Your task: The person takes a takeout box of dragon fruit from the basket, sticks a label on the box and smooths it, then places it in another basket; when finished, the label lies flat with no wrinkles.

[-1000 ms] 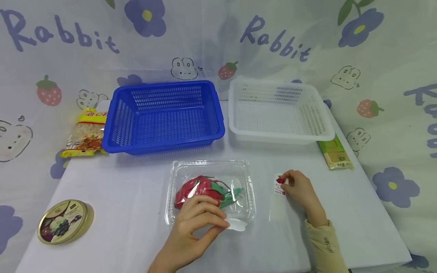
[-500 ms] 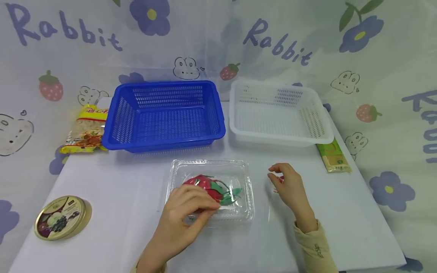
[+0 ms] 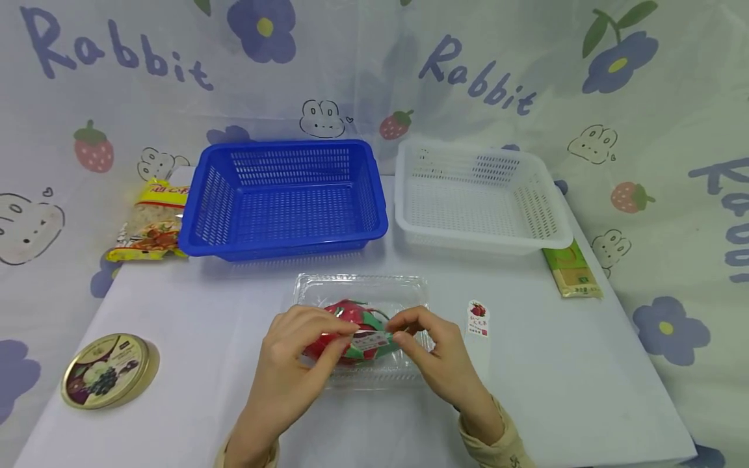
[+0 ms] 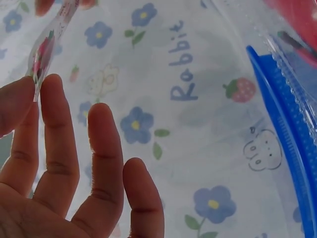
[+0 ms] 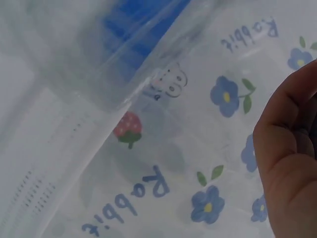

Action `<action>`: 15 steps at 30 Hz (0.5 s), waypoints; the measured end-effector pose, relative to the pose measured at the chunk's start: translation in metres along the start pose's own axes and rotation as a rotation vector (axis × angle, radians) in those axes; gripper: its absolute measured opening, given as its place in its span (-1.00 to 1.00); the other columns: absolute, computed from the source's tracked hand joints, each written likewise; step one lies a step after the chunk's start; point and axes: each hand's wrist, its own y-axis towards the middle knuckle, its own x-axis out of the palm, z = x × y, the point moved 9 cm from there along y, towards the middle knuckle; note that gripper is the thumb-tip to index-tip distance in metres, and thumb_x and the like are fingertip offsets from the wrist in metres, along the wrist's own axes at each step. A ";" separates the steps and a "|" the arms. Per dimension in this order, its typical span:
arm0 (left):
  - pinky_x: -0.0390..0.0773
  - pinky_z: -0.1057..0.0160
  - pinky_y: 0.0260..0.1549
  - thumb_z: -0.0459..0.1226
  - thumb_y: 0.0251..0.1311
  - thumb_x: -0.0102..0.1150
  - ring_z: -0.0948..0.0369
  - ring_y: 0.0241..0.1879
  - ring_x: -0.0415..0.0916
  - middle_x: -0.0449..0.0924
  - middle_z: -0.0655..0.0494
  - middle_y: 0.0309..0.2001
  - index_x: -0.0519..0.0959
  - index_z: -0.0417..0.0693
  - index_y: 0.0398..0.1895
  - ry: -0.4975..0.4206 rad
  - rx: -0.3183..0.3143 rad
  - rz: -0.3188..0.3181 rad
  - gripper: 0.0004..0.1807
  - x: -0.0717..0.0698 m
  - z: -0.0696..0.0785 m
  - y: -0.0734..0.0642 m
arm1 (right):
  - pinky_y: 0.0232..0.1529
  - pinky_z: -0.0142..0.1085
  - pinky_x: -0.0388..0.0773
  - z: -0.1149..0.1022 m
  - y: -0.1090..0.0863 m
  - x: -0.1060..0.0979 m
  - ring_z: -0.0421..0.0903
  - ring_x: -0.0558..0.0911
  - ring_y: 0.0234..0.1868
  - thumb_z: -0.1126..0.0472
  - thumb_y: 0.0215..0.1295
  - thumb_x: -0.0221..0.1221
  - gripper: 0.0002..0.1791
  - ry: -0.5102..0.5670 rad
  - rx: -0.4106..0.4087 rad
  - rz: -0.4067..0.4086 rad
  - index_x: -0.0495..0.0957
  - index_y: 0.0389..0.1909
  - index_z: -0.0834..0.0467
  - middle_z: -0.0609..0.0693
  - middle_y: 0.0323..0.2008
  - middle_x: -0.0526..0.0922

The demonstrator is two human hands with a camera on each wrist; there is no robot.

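A clear plastic clamshell box (image 3: 409, 283) stands on the table in front of me in the head view. Inside lies a red dragon fruit (image 3: 346, 313) with green tips, partly hidden by my hands. Over the box, my left hand (image 3: 290, 364) pinches one end of a clear printed sticker (image 3: 372, 340) between thumb and index finger. My right hand (image 3: 443, 357) pinches the other end, so the sticker spans both hands. Seen edge-on in the left wrist view, the sticker (image 4: 45, 54) sits between fingertips at both ends. A second sticker (image 3: 478, 317) lies flat on a strip to the right.
Behind the box stand a blue basket (image 3: 281, 249) and a white basket (image 3: 486, 240). A yellow food bag (image 3: 149, 221) leans at the blue one's left, and a green packet (image 3: 572, 270) lies beside the white one. A round gold tin (image 3: 105, 372) sits at left.
My right hand has moved left from the strip to the sticker in my left hand. The sticker, earlier hanging at the left fingertips, is now held at both ends over the box.
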 end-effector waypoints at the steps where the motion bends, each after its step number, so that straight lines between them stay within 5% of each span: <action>1: 0.26 0.39 -0.17 -0.49 -0.12 0.38 0.25 -0.21 0.52 0.72 0.19 -0.35 0.72 0.03 -0.31 0.008 -0.009 -0.004 -0.70 0.000 0.000 0.000 | -0.25 -0.38 0.56 -0.003 0.000 0.004 -0.23 0.58 -0.32 0.41 0.25 0.20 -0.84 0.009 -0.007 0.001 0.57 -0.19 0.15 0.01 -0.31 0.69; 9: 0.27 0.36 -0.18 -0.45 -0.10 0.39 0.23 -0.22 0.52 0.72 0.22 -0.36 0.72 0.06 -0.31 0.074 -0.035 -0.016 -0.73 0.004 -0.002 0.000 | -0.37 -0.40 0.57 -0.006 -0.004 0.015 -0.24 0.59 -0.42 0.41 0.15 0.30 -0.82 0.008 0.011 0.083 0.50 -0.31 0.15 0.00 -0.41 0.69; 15: 0.34 0.17 -0.22 -0.40 -0.10 0.39 0.18 -0.27 0.55 0.71 0.22 -0.40 0.73 0.07 -0.37 0.228 0.010 0.016 -0.79 0.012 -0.001 -0.002 | -0.45 -0.36 0.57 0.004 -0.012 0.020 -0.33 0.59 -0.44 0.38 0.06 0.38 -0.67 -0.093 0.145 0.155 0.35 -0.44 0.12 -0.05 -0.45 0.71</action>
